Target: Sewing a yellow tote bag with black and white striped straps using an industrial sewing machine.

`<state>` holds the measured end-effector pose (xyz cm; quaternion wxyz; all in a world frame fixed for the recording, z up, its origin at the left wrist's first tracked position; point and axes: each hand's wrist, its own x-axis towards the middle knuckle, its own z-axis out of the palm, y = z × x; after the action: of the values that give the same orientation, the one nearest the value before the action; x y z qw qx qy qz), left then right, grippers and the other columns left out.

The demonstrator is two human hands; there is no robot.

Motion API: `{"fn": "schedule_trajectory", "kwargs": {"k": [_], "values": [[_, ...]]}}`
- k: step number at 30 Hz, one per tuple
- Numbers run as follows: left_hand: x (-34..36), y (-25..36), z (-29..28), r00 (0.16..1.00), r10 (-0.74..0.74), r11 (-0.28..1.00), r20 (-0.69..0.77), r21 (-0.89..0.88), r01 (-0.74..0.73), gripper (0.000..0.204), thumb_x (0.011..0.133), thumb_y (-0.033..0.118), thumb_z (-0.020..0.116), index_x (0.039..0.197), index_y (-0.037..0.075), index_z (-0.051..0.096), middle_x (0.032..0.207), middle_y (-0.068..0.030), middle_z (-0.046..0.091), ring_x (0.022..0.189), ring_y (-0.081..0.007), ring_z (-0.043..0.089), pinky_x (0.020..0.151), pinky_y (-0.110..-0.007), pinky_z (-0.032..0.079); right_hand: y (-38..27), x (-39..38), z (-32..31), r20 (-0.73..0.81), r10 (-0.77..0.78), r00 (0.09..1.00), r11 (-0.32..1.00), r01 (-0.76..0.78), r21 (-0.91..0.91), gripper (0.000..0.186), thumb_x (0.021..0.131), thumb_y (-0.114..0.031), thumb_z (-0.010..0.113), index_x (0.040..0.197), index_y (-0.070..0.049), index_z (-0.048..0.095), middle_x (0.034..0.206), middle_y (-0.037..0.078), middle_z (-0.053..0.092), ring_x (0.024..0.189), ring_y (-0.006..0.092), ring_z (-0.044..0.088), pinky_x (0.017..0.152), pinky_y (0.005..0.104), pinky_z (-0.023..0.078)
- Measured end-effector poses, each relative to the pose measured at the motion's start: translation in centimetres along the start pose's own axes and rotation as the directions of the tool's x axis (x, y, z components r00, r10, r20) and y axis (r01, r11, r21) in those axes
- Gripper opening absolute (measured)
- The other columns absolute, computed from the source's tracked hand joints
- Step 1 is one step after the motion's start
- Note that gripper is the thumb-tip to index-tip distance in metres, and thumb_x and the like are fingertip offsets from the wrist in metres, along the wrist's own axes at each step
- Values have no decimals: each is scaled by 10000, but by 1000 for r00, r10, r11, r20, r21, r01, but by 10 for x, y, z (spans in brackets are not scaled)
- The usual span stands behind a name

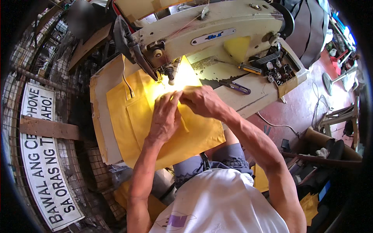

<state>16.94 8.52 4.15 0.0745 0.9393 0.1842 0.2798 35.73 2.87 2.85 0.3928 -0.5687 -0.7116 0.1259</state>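
A yellow fabric piece lies on the sewing machine bed, brightly lit around the needle area. My left hand rests on the fabric just below the presser foot, fingers stretched forward. My right hand is beside it, fingers curled closed at a narrow yellow strip near the needle; its fingertips are partly hidden. A black-handled box cutter and a yellow-handled screwdriver lie behind my right hand.
Small metal machine parts sit at the table's right end. A white sign hangs on wire mesh at left. At right are a cable, cardboard tube and pedestal stand on the red floor. Yellow pieces lie lower right.
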Motion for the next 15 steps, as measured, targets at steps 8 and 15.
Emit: {"fn": "schedule_trajectory", "kwargs": {"k": [8, 15], "values": [[-6, -10, -10, 990, -141, 975, 20, -174, 142, 320, 876, 44, 715, 1182, 27, 623, 912, -131, 659, 838, -316, 641, 756, -409, 507, -17, -7, 0, 29, -33, 999, 993, 30, 113, 95, 897, -145, 623, 852, -67, 591, 831, 131, 621, 787, 364, 626, 675, 456, 483], [6, -54, -7, 970, -243, 948, 25, -205, 243, 122, 874, 105, 718, 955, 16, 693, 883, -137, 662, 774, -306, 647, 701, -394, 523, 8, 31, 33, 211, 252, 944, 959, -214, -188, 207, 863, -220, 653, 797, -26, 624, 805, 189, 636, 736, 389, 598, 603, 489, 440]]}}
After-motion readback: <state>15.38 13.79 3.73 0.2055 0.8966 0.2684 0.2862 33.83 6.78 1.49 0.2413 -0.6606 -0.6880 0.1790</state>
